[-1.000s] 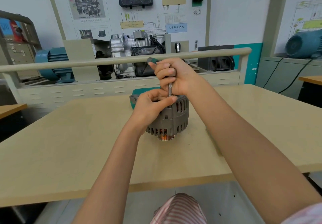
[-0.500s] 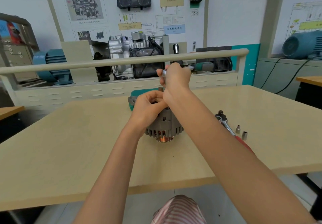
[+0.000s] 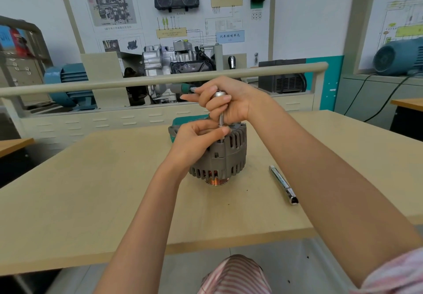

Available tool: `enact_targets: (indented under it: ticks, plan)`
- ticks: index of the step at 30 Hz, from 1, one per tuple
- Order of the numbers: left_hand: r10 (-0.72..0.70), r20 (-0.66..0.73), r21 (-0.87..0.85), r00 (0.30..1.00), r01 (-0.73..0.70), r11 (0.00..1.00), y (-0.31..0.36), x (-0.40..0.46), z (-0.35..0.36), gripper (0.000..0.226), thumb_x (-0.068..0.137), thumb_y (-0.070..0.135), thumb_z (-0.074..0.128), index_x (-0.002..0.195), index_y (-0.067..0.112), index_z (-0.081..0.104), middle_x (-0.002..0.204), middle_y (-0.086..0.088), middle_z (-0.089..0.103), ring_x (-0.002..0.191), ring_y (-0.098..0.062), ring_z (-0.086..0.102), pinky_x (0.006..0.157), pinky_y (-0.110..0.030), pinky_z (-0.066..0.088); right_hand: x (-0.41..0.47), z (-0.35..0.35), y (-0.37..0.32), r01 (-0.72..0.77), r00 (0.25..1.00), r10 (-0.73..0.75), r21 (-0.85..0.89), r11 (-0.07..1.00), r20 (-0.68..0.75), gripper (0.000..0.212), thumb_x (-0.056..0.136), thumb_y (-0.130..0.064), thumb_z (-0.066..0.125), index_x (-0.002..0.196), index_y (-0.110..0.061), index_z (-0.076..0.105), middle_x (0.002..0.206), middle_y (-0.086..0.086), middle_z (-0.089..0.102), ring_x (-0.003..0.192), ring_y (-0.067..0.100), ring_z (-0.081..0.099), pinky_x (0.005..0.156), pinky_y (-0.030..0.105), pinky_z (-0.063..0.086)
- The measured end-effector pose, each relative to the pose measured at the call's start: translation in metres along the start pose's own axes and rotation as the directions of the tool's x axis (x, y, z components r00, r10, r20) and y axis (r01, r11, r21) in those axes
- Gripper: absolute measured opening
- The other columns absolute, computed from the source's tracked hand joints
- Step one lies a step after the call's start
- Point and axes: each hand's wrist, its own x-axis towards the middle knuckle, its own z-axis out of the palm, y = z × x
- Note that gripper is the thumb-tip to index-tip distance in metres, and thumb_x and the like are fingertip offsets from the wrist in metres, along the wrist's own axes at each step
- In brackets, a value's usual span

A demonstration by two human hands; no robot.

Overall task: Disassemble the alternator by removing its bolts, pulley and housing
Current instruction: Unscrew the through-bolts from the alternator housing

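A grey alternator (image 3: 225, 156) stands pulley-down on the beige table (image 3: 91, 190), its copper-coloured pulley (image 3: 216, 181) showing underneath. My right hand (image 3: 225, 101) grips the head of a ratchet wrench (image 3: 220, 110) whose silver extension runs straight down to the top rim of the housing. The wrench's grey-green handle (image 3: 182, 87) points left. My left hand (image 3: 194, 137) rests on top of the alternator and pinches the lower end of the extension where it meets the housing. The bolt under the socket is hidden.
A silver tube-shaped tool (image 3: 283, 185) lies on the table right of the alternator, partly behind my right forearm. A green case (image 3: 180, 121) sits behind the alternator. A beige rail (image 3: 137, 81) and training engine equipment stand beyond the table's far edge.
My right hand swung the wrench handle from pointing right half a second ago back to pointing left. My left hand stayed on the alternator. The view shifted slightly.
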Motion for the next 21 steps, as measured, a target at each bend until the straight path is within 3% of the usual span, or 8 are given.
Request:
enact_targets:
  ticks: [4,7,9,11,13,17,19,21]
  plan:
    - [0.003,-0.008,-0.004,1.000,-0.003,1.000,-0.002,0.000,0.001,0.010,0.082,0.023,0.071,0.091,0.019,0.074,0.086,0.006,0.075,0.082,-0.005,0.069,0.065,-0.010,0.048,-0.003,0.004,0.006,0.127,0.988,-0.122,0.054,0.990,-0.095,0.019,0.099,-0.011,0.037,0.091,-0.007,0.054,0.043,-0.010,0.042,0.029,0.002,0.032,0.034,0.010,0.019]
    - [0.015,-0.011,-0.016,1.000,-0.015,1.000,-0.002,0.000,0.000,0.007,0.082,0.022,0.071,0.087,0.027,0.073,0.086,0.007,0.075,0.083,-0.006,0.070,0.066,-0.011,0.049,-0.003,0.011,0.010,0.272,0.929,-0.229,0.120,0.955,-0.290,0.021,0.097,-0.004,0.034,0.086,-0.008,0.052,0.044,-0.007,0.044,0.032,0.001,0.038,0.034,0.010,0.026]
    - [0.040,-0.024,-0.017,0.999,-0.041,0.999,-0.003,-0.001,0.001,0.015,0.082,0.019,0.070,0.079,0.033,0.074,0.081,0.009,0.075,0.078,-0.003,0.069,0.063,-0.011,0.049,0.003,0.019,0.018,0.471,0.783,-0.336,0.147,0.870,-0.523,0.020,0.096,-0.005,0.030,0.093,-0.010,0.050,0.050,-0.002,0.048,0.030,0.002,0.040,0.033,0.012,0.027]
    - [0.068,-0.037,0.003,0.997,-0.067,0.998,-0.003,-0.002,0.001,0.034,0.084,0.011,0.065,0.068,0.039,0.073,0.072,0.014,0.072,0.068,0.003,0.066,0.057,-0.009,0.047,0.012,0.026,0.025,0.671,0.567,-0.402,0.120,0.731,-0.719,0.023,0.099,-0.009,0.027,0.112,-0.007,0.046,0.072,0.008,0.057,0.028,0.002,0.043,0.032,0.013,0.029]
    - [0.075,-0.042,0.028,0.996,-0.074,0.997,-0.005,-0.002,0.001,0.043,0.084,0.006,0.061,0.064,0.043,0.072,0.066,0.017,0.070,0.062,0.007,0.064,0.053,-0.008,0.045,0.017,0.028,0.028,0.736,0.456,-0.418,0.068,0.674,-0.785,0.026,0.100,-0.009,0.028,0.120,0.000,0.043,0.087,0.013,0.059,0.034,0.004,0.049,0.032,0.013,0.031]
    - [0.052,-0.024,0.019,0.998,-0.051,0.998,-0.006,0.000,0.000,0.022,0.086,0.017,0.065,0.078,0.037,0.073,0.081,0.010,0.074,0.081,-0.005,0.069,0.072,-0.023,0.051,0.011,0.026,0.023,0.679,0.537,-0.385,0.114,0.725,-0.750,0.022,0.096,-0.001,0.031,0.109,-0.003,0.047,0.060,0.005,0.048,0.044,0.009,0.046,0.040,0.017,0.034]
    - [0.044,0.000,0.016,0.999,-0.044,0.999,-0.005,0.000,0.000,0.016,0.087,0.021,0.065,0.085,0.035,0.072,0.084,0.012,0.074,0.082,-0.003,0.069,0.069,-0.018,0.050,0.008,0.025,0.021,0.632,0.604,-0.377,0.134,0.763,-0.702,0.020,0.093,0.000,0.030,0.084,-0.006,0.046,0.051,0.003,0.046,0.043,0.009,0.046,0.039,0.017,0.035]
    - [0.039,0.026,0.014,0.999,-0.039,0.999,-0.004,0.000,-0.002,0.018,0.088,0.022,0.063,0.085,0.037,0.072,0.086,0.014,0.074,0.082,0.001,0.068,0.067,-0.012,0.048,0.009,0.022,0.019,0.577,0.676,-0.345,0.177,0.797,-0.651,0.025,0.094,-0.002,0.031,0.073,-0.009,0.042,0.042,0.000,0.045,0.038,0.008,0.045,0.036,0.016,0.034]
